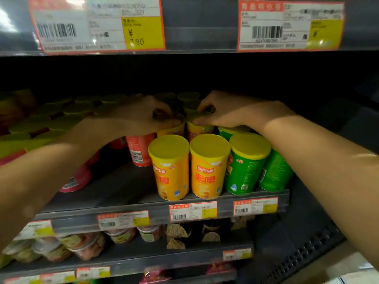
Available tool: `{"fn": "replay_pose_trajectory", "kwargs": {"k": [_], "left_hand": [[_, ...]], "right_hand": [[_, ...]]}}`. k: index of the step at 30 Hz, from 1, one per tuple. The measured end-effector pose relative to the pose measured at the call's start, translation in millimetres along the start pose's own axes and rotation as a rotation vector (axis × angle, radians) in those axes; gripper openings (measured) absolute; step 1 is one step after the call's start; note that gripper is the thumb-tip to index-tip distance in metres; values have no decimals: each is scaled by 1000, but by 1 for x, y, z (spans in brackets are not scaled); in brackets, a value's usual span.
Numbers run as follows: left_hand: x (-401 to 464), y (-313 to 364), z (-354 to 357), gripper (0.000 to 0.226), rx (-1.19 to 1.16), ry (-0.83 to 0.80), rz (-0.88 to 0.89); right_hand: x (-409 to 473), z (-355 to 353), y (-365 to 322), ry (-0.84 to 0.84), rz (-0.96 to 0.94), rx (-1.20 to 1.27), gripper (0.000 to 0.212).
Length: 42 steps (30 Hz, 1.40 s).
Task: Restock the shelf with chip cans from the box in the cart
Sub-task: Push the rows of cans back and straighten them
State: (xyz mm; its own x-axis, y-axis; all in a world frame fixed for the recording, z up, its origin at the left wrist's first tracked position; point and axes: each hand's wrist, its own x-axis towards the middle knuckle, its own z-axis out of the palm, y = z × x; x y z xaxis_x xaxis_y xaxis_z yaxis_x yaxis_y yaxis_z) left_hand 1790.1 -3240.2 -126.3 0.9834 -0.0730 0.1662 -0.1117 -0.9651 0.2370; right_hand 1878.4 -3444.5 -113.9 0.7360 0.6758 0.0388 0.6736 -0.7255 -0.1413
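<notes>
Yellow-lidded chip cans stand on the shelf (123, 187); the left hand (143, 117) curls its fingers round the top of a yellow can (174, 130) in the second row, the right hand (221, 113) pinches the lid of the neighbouring yellow can (198, 130), just behind two front yellow cans (170, 169)

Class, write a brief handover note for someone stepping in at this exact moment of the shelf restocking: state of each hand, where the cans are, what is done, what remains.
Left hand: fingers curled over the lid of a yellow can in the second row, gripping it from above.
Right hand: gripping the top of the neighbouring yellow can the same way.
Done: two yellow cans stand at the shelf's front edge, green cans to their right, red and pink cans to their left.
Left: settle both held cans upright behind the front row, then fetch more. The cart and box are out of view.
</notes>
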Motion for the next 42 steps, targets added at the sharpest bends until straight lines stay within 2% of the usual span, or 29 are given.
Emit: {"fn": "replay_pose_trajectory", "kwargs": {"k": [3,6,10,16,33,42], "left_hand": [[1,-1,3,50,1,19,-9],[3,-5,5,44,-16,19,-4],[-1,-1,6,61,-64,3,-14],[-7,4,7,31,-70,2,-6],[-23,21,5,29,-74,-30,-90],[-14,15,-3,27,-62,-114,-30]], "right_hand": [[5,4,2,6,-17,20,45],[3,3,3,19,-30,45,39],[0,1,2,23,-43,65,37],[-10,0,-3,17,-33,58,37],[-33,-5,-8,-14,-34,103,35],[-18,-6,0,28,-71,149,34]]}}
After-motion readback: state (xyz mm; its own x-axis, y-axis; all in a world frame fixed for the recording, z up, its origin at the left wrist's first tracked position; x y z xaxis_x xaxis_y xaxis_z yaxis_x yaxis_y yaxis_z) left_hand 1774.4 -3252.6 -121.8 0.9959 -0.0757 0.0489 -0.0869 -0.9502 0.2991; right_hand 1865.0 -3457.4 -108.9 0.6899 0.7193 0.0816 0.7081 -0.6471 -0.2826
